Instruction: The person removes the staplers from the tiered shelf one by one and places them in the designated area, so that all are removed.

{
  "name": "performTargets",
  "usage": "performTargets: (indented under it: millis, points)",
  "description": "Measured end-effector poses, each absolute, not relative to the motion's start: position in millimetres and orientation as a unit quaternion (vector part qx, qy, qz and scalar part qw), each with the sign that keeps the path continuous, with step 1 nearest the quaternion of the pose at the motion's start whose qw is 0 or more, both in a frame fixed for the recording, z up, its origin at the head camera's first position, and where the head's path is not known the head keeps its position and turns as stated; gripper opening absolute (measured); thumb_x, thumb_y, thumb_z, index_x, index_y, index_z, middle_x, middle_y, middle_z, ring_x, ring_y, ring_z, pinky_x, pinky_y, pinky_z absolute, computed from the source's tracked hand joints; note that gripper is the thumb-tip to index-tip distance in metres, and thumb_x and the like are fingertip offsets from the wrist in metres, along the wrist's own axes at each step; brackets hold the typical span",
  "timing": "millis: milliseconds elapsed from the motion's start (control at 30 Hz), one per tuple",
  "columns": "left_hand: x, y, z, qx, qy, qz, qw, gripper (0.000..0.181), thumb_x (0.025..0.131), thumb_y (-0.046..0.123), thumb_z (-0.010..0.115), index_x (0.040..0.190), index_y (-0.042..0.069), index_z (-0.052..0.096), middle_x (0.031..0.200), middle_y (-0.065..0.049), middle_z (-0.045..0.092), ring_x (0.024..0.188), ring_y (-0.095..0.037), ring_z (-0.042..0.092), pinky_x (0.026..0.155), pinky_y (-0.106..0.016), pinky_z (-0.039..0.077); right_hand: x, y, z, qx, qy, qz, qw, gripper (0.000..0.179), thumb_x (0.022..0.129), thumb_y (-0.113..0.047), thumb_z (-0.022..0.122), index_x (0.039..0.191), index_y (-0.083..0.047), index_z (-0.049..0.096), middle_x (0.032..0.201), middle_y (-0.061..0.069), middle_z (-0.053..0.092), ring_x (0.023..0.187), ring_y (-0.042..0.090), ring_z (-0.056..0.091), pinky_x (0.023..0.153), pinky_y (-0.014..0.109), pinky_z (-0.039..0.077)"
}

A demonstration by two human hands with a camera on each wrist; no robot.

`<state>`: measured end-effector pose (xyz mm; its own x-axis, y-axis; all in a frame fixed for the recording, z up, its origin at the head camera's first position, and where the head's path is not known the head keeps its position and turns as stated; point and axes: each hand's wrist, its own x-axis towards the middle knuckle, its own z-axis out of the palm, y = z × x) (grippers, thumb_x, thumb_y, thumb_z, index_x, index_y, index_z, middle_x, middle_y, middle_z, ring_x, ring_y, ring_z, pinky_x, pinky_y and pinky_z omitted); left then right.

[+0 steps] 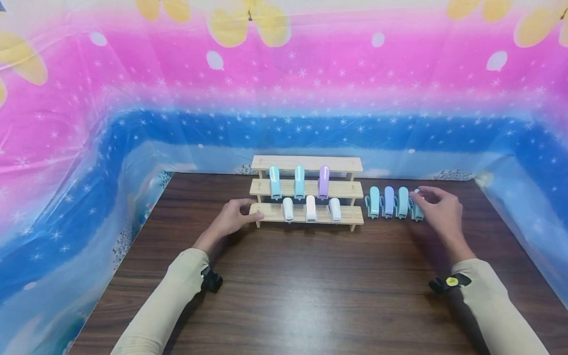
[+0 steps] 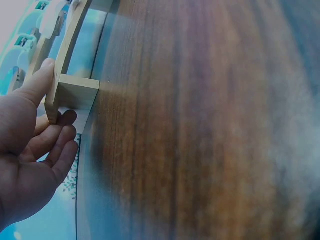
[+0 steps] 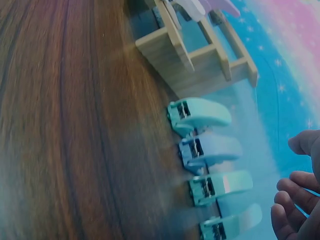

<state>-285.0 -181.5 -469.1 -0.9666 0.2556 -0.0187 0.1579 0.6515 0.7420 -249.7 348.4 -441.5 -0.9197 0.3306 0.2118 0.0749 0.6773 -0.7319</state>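
My left hand [image 1: 231, 217] grips the left end of a three-step wooden rack [image 1: 270, 215], its thumb on the lowest step's top and fingers beneath. On that step stand three whitish mini staplers [image 1: 335, 210]. Two light-blue staplers [image 1: 275, 182] and one purple stapler [image 1: 324, 182] stand on the middle step. To the rack's right is a row of several staplers on the table, including a blue one [image 2: 20, 55]. My right hand [image 1: 441, 207] is by the rightmost teal stapler [image 3: 232, 222], its loosely bent fingers apart from it in the right wrist view.
The brown wood-grain table [image 1: 284, 286] runs back to a pink and blue printed cloth [image 1: 284, 98] that hangs behind and at both sides. The rack's top step [image 1: 306, 163] stands close to the cloth. Black straps [image 1: 212, 280] circle both wrists.
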Motion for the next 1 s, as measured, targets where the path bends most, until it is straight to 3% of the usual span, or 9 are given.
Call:
performTargets:
  millis: [167, 600, 867, 1000]
  points:
    - [-284.0, -181.0, -468.1, 0.114, 0.905, 0.404, 0.062, 0.063, 0.093, 0.040, 0.077, 0.139, 0.001, 0.060, 0.131, -0.019, 0.066, 0.076, -0.018, 0.068, 0.080, -0.040, 0.054, -248.6, 338.5, -436.0, -0.098, -0.901, 0.390, 0.162, 0.067, 0.092, -0.063, 0.065, 0.136, -0.013, 0.067, 0.127, 0.015, 0.069, 0.102, 0.022, 0.059, 0.071, 0.027, 0.043]
    - [-283.8, -181.6, -467.3, 0.116, 0.906, 0.401, 0.062, 0.065, 0.092, 0.042, 0.077, 0.139, 0.001, 0.060, 0.132, -0.018, 0.065, 0.087, -0.021, 0.066, 0.085, -0.042, 0.052, -249.2, 307.9, -420.4, -0.050, -0.899, 0.400, 0.173, 0.064, 0.091, -0.061, 0.068, 0.133, -0.013, 0.069, 0.121, 0.012, 0.071, 0.102, 0.023, 0.062, 0.072, 0.025, 0.044]
    - [-283.5, -181.5, -467.1, 0.116, 0.904, 0.406, 0.065, 0.064, 0.093, 0.041, 0.077, 0.140, 0.001, 0.060, 0.131, -0.019, 0.066, 0.080, -0.020, 0.068, 0.083, -0.041, 0.054, -250.6, 283.7, -409.9, -0.015, -0.897, 0.408, 0.168, 0.061, 0.093, -0.058, 0.069, 0.133, -0.012, 0.069, 0.121, 0.013, 0.072, 0.106, 0.026, 0.063, 0.074, 0.030, 0.046]
    - [-283.1, -181.0, -466.9, 0.113, 0.905, 0.404, 0.064, 0.065, 0.092, 0.042, 0.077, 0.140, 0.001, 0.059, 0.134, -0.019, 0.065, 0.085, -0.020, 0.067, 0.087, -0.043, 0.052, -252.6, 272.8, -406.3, -0.002, -0.896, 0.410, 0.171, 0.059, 0.092, -0.058, 0.069, 0.130, -0.012, 0.071, 0.116, 0.012, 0.074, 0.104, 0.023, 0.064, 0.075, 0.031, 0.046]
